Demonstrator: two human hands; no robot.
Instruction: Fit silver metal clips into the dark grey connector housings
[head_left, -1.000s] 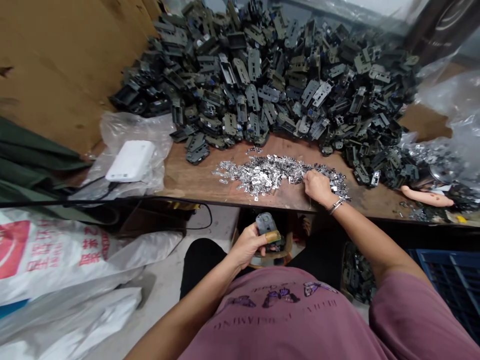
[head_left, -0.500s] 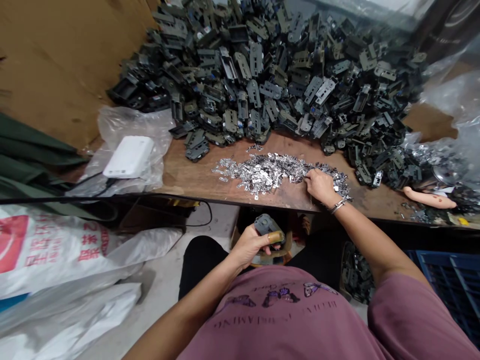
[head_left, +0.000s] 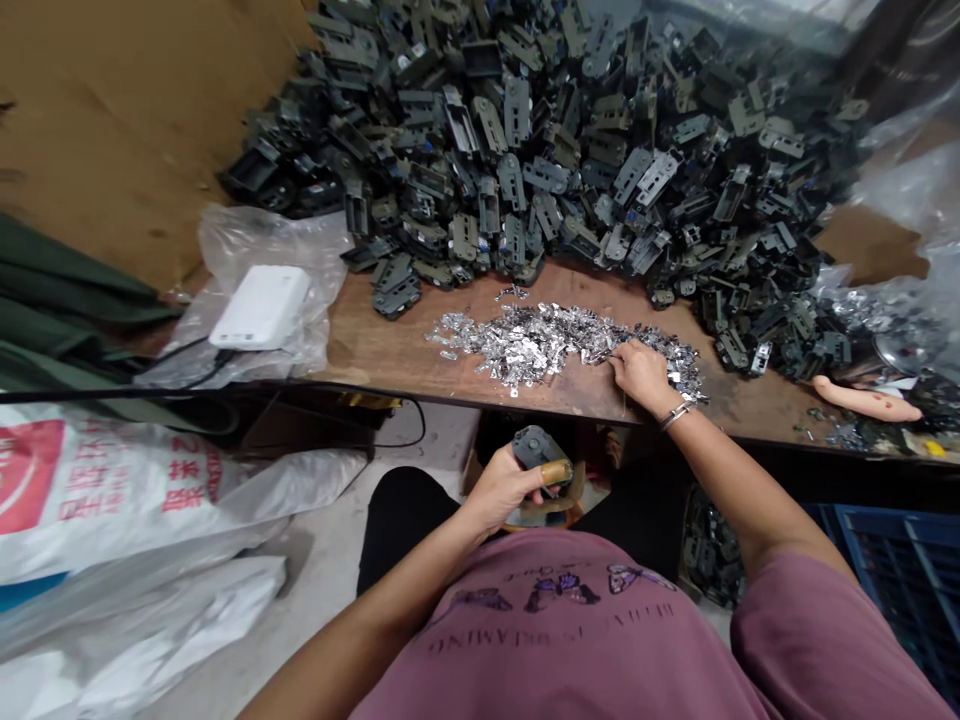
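My left hand (head_left: 501, 492) is closed around a dark grey plastic housing (head_left: 534, 447), held above my lap in front of the table edge. Yellowish tape wraps its thumb. At the right part of a heap of small shiny metal pieces (head_left: 529, 345), my right hand (head_left: 643, 375) reaches down with its fingertips pinched together among the pieces. What they grip, if anything, is too small to make out. Behind the heap lies a big pile of similar dark grey housings (head_left: 547, 175).
A white box-shaped device (head_left: 262, 305) with a black cable lies on clear plastic at the left of the wooden table (head_left: 375, 350). A flesh-coloured curved object (head_left: 866, 400) sits near the right front edge. Below are white sacks (head_left: 112, 490) and a blue crate (head_left: 892, 550).
The view has shifted very slightly. Both hands keep nearly the same place and pose, the left still holding the housing and the right still at the metal pieces.
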